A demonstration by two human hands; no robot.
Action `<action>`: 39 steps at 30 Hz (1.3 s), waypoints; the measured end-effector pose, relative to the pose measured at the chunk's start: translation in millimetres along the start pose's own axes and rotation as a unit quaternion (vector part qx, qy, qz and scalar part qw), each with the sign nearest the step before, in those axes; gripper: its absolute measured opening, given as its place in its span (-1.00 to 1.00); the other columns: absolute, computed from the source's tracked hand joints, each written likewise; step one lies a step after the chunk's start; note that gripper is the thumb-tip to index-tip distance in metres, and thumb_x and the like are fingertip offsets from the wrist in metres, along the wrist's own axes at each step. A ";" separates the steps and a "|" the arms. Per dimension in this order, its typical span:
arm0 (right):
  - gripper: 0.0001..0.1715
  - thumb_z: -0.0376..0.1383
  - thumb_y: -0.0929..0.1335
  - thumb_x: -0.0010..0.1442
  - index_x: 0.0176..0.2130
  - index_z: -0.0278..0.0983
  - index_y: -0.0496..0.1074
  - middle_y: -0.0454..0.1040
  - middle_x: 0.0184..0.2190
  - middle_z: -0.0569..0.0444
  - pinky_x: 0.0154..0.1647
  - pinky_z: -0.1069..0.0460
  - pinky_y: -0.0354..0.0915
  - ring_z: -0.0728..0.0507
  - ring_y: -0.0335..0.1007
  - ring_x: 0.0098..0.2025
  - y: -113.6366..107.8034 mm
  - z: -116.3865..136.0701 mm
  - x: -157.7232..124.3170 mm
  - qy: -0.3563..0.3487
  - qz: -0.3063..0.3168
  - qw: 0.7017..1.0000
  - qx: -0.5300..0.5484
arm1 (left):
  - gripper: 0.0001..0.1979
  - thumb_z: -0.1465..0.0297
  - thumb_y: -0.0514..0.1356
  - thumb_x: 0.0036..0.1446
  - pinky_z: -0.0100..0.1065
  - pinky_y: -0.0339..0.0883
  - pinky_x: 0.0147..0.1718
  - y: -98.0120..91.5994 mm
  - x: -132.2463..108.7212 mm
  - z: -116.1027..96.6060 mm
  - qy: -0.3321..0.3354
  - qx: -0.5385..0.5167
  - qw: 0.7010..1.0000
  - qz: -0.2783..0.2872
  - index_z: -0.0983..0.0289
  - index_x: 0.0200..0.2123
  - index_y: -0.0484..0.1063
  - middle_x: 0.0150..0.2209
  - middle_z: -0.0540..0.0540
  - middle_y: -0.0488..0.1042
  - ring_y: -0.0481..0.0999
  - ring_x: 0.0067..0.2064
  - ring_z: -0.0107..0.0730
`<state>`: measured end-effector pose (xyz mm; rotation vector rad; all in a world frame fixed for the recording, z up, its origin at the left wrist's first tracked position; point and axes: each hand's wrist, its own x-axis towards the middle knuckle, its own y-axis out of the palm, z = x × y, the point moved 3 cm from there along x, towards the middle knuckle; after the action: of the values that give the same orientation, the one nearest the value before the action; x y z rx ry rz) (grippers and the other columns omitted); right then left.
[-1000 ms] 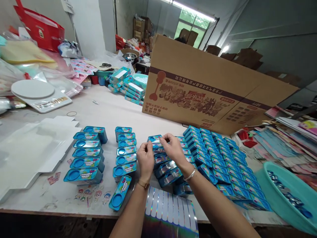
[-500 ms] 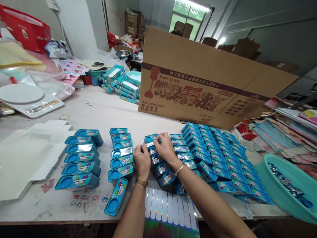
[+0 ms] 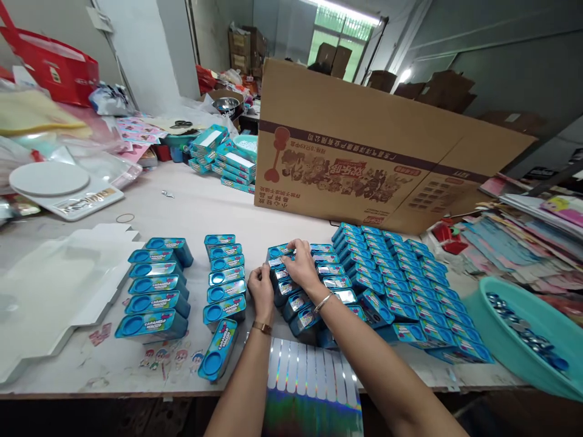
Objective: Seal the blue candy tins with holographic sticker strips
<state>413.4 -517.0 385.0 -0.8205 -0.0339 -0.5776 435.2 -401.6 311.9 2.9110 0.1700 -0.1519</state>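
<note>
My left hand (image 3: 261, 294) and my right hand (image 3: 302, 267) meet over the far end of a middle row of blue boxes (image 3: 297, 303) with round recesses in their tops. Both hands are closed in a pinch. A pale shiny strip, apparently a sticker (image 3: 276, 262), lies between my fingertips on top of one box. The thumb and fingers of my right hand press at its right end; those of my left hand are at its left end, partly hidden. Below my wrists, a sheet of long silvery stickers (image 3: 314, 382) hangs over the table's front edge.
More blue boxes stand in rows at the left (image 3: 155, 303) and right (image 3: 405, 285). A turquoise basin (image 3: 501, 358) with shiny blue pieces is at the far right. Behind stands a large cardboard box (image 3: 364, 121); a white scale (image 3: 54, 182) sits at the left.
The view has shifted slightly. My hands stay at the same box, pinching the strip, with my right fingers slightly further left along it.
</note>
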 end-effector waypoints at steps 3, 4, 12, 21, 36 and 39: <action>-0.75 -0.47 0.30 0.05 -0.23 -0.22 0.36 0.33 -0.19 0.01 0.02 -0.10 0.29 -0.20 0.35 -0.08 -4.7 6.0 2.7 -0.012 0.013 1.000 0.002 | -0.70 0.16 0.21 0.04 -0.37 0.34 -0.33 1.0 4.2 -0.9 -0.031 -0.006 0.999 -0.003 0.30 -0.34 0.37 -0.41 0.01 0.43 0.43 -0.37 -0.40; -0.71 -0.50 0.27 0.05 -0.21 -0.23 0.37 0.34 -0.18 0.00 0.05 -0.10 0.28 -0.19 0.35 -0.07 -9.4 9.0 2.2 -0.015 0.018 1.000 0.004 | -0.72 0.21 0.22 0.05 -0.38 0.35 -0.31 -0.6 2.6 -2.5 -0.041 -0.005 0.999 0.000 0.30 -0.28 0.38 -0.38 0.02 0.44 0.45 -0.35 -0.41; -0.78 -0.28 0.27 0.32 -0.05 -0.18 0.42 0.47 -0.12 -0.04 -0.01 -0.07 0.35 -0.19 0.41 -0.05 -103.9 36.3 -115.4 -0.132 0.025 0.988 0.075 | -0.54 0.24 0.16 0.21 -0.07 0.19 0.25 -86.0 -112.5 -33.1 0.029 0.141 0.966 0.217 0.20 0.17 0.34 0.20 0.24 0.40 0.34 0.27 -0.13; -0.48 -0.11 0.40 0.21 0.12 -0.19 0.39 0.56 -0.19 -0.06 -0.27 -0.07 0.46 -0.21 0.52 -0.25 -99.8 -61.7 -310.3 0.147 -0.081 0.983 0.071 | -0.39 0.08 0.22 0.05 0.16 0.21 0.20 -196.5 -162.1 -14.2 0.082 0.339 0.933 0.092 0.25 0.12 0.33 0.08 0.29 0.39 0.33 0.21 0.12; -0.49 -0.05 0.45 0.17 0.06 -0.18 0.47 0.59 -0.06 -0.06 -0.12 -0.04 0.46 -0.21 0.55 -0.10 -141.5 -14.3 -324.5 0.161 -0.142 0.916 0.339 | -0.14 0.07 0.41 -0.13 -0.22 0.44 -0.05 -193.1 -172.8 -47.3 -0.057 0.108 0.970 0.211 0.24 0.22 0.29 -0.20 0.08 0.50 0.55 -0.11 -0.23; -0.45 -0.03 0.44 0.18 0.11 -0.19 0.47 0.61 -0.12 -0.06 -0.20 -0.03 0.47 -0.20 0.56 -0.17 -159.8 -12.0 -331.2 0.169 -0.171 0.919 0.313 | -0.12 0.13 0.43 -0.13 -0.34 0.46 -0.17 -179.1 -182.5 -73.0 -0.036 0.072 0.968 0.236 0.23 0.26 0.28 -0.37 -0.04 0.42 0.54 -0.25 -0.37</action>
<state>51.3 -454.8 403.9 -0.0772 -0.0431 -0.9682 238.8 -230.4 365.6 2.9831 -0.5649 -0.1933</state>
